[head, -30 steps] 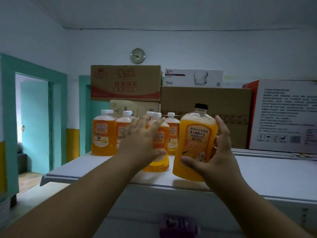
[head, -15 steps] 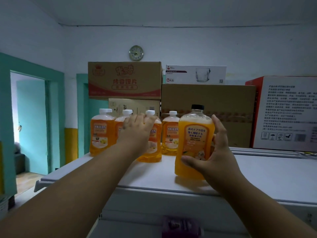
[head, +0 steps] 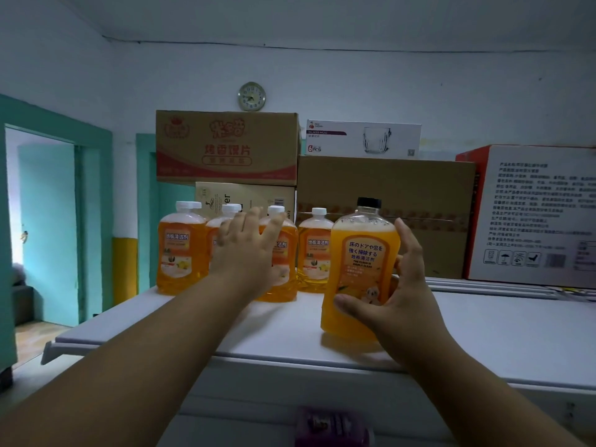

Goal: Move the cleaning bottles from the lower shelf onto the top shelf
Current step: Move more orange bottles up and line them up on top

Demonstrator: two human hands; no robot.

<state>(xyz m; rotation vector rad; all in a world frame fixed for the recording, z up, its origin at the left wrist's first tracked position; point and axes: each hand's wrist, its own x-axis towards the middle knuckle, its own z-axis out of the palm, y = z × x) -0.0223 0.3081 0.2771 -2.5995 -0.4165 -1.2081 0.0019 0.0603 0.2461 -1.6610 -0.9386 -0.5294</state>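
I see the black-capped bottle (head: 359, 272) upright on the white top shelf (head: 483, 337), my right hand (head: 395, 295) curled round it, left hand (head: 248, 253) fingers spread against a white-capped bottle (head: 280, 253), boxes (head: 383, 214) behind, wall clock (head: 252, 96), teal doorway (head: 45, 227).

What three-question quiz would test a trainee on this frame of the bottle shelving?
1. True or false: the black-capped bottle stands on the top shelf.
2. How many white-capped bottles are on that shelf?
3. Which grip is curled round the black-capped bottle: A) left hand B) right hand?

Key: 1 true; 2 four; 3 B. The left hand's straight fingers rest against a white-capped bottle.
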